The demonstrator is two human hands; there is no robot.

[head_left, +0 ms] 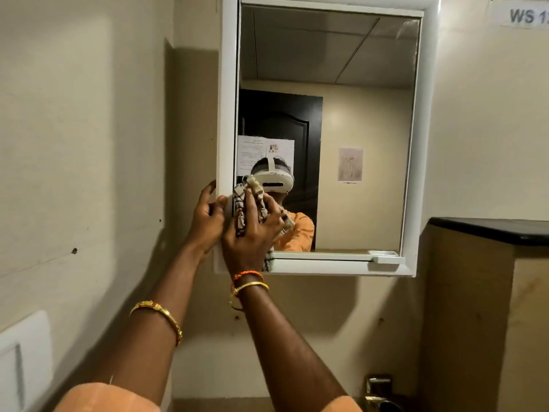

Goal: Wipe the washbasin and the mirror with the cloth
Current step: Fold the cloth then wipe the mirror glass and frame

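Mirror (pixel 341 84) glass is set in a white frame (pixel 228 84) on the beige wall, filling the centre and the 12 o'clock part of the view. At about 7 o'clock on the glass, the cloth (pixel 242 208), cream with a dark check pattern, is pressed flat against the lower left corner by the right hand (pixel 252 230); the fingers of that grip are spread over the cloth and partly closed on it, with a fold bunched between them and an end hanging down over the frame's bottom ledge. The left hand (pixel 206 217) is wrapped around the outer left edge of the frame at 9 o'clock from the cloth, its grip closed on the edge, just beside the right hand. Gold bangles are worn on both wrists, with an orange thread on the right. A brass tap (pixel 377 391) is seen at 6 o'clock, low in the view. A black-topped counter (pixel 490 230) stands at 3 o'clock, beside the frame. The washbasin itself cannot be made out.
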